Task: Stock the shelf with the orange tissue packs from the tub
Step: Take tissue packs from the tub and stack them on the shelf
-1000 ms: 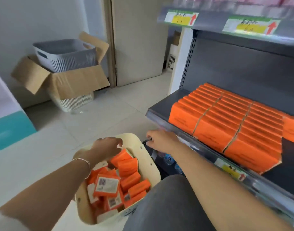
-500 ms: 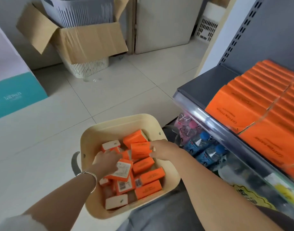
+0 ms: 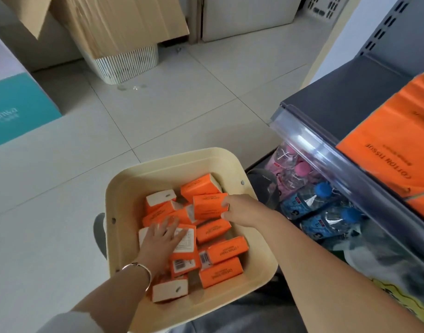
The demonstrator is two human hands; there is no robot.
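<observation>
A cream tub (image 3: 134,183) sits on the floor in front of my knee, holding several small orange tissue packs. My left hand (image 3: 161,239) lies flat with spread fingers on a pack (image 3: 185,246) that shows its white label side. My right hand (image 3: 239,210) pinches the end of another orange pack (image 3: 207,205) near the tub's far right. On the right, the grey shelf (image 3: 331,102) carries rows of large orange tissue bundles (image 3: 395,135) behind a clear front rail.
Under the shelf lie bottles with blue caps (image 3: 321,203) and pink-capped ones (image 3: 292,167). A cardboard box (image 3: 124,22) over a white ribbed basket (image 3: 127,66) stands at the back, and a teal-and-white box (image 3: 16,109) at the left. Tiled floor lies between them.
My view has tipped down from the shelf to the tub. Both hands dropped into the tub; the right hand came off the shelf edge and took hold of a pack.
</observation>
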